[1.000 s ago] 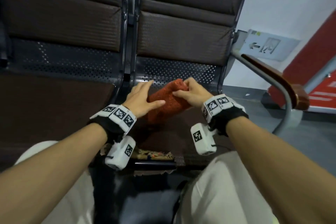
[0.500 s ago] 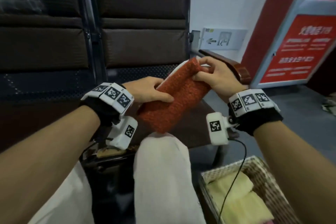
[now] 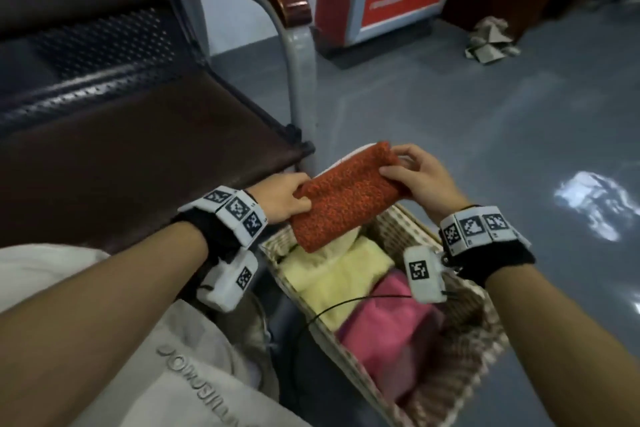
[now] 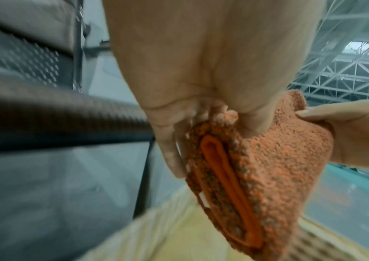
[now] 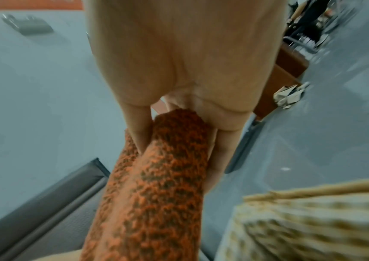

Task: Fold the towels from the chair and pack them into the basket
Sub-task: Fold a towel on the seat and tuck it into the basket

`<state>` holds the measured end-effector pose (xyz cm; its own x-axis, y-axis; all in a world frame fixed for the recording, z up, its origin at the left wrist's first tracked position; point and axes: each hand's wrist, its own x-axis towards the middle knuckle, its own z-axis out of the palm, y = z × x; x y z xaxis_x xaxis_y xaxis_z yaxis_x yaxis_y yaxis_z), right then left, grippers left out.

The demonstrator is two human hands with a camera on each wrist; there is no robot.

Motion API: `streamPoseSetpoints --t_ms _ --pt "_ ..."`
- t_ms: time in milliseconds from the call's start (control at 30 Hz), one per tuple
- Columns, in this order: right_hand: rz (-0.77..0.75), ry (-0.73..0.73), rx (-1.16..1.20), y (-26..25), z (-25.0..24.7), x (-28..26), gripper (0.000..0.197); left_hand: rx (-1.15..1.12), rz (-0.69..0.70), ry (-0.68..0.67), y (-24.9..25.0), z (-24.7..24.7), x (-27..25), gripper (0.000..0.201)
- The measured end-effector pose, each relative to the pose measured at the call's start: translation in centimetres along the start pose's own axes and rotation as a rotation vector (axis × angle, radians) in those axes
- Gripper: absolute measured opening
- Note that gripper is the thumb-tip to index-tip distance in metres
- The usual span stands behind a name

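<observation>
Head view gives me both ends of the grip: my left hand (image 3: 287, 199) pinches the near-left end of the folded orange towel (image 3: 343, 196), thumb on top, and my right hand (image 3: 420, 180) pinches the far-right end between thumb and fingers. The towel's long axis runs from lower left to upper right, tilted, its lower end dipping over the basket (image 3: 485, 319) and just above the yellow towel (image 3: 329, 274).

Left wrist view adds what the head camera misses: the towel's open end, with smooth orange layers (image 4: 226, 178) tucked inside the nubbly outer face. Right wrist view shows my thumb (image 5: 137, 127) pressed into one side and fingers (image 5: 221, 146) along the other, the roll running away toward the chair.

Inside the woven basket on the floor lie the yellow towel at the far end and a pink towel (image 3: 391, 329) nearer me, side by side. The brown chair seat (image 3: 138, 149) sits left of it.
</observation>
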<state>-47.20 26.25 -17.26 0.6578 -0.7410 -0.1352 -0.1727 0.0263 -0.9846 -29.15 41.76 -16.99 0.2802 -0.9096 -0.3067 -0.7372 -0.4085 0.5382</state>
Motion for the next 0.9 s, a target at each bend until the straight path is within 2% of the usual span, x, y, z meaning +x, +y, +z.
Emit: streamPoseSetpoints --t_ms 167,267,367,433,533,700,800,900 --pt "0.144 -0.006 -0.152 7.2 -3.2 -3.2 0.031 0.009 0.006 -0.212 -0.7 9.2 2.6 0.03" --pt "0.248 -0.049 -0.315 10.7 -3.9 -4.9 0.028 0.073 -0.02 -0.439 -1.0 13.9 2.3 0.034" --pt "0.351 -0.153 -0.56 12.8 -4.0 -5.6 0.025 0.143 0.003 -0.675 -0.6 16.6 1.5 0.037" --pt "0.392 -0.153 -0.616 13.3 -3.9 -5.7 0.027 0.169 0.027 -0.723 -0.1 16.8 1.2 0.038" --pt "0.415 -0.133 -0.653 13.1 -4.1 -5.8 0.029 0.17 0.05 -0.701 0.4 15.8 1.0 0.04" --pt "0.436 -0.219 -0.858 12.0 -5.8 -7.0 0.03 0.057 -0.021 -0.52 0.8 14.0 0.1 0.03" --pt "0.445 -0.184 -0.978 13.0 -6.2 -8.4 0.03 -0.026 -0.019 -0.421 1.5 13.8 -0.7 0.022" --pt "0.441 -0.141 -1.06 14.3 -5.4 -10.3 0.035 -0.038 -0.014 -0.397 2.6 14.5 -2.2 0.021"
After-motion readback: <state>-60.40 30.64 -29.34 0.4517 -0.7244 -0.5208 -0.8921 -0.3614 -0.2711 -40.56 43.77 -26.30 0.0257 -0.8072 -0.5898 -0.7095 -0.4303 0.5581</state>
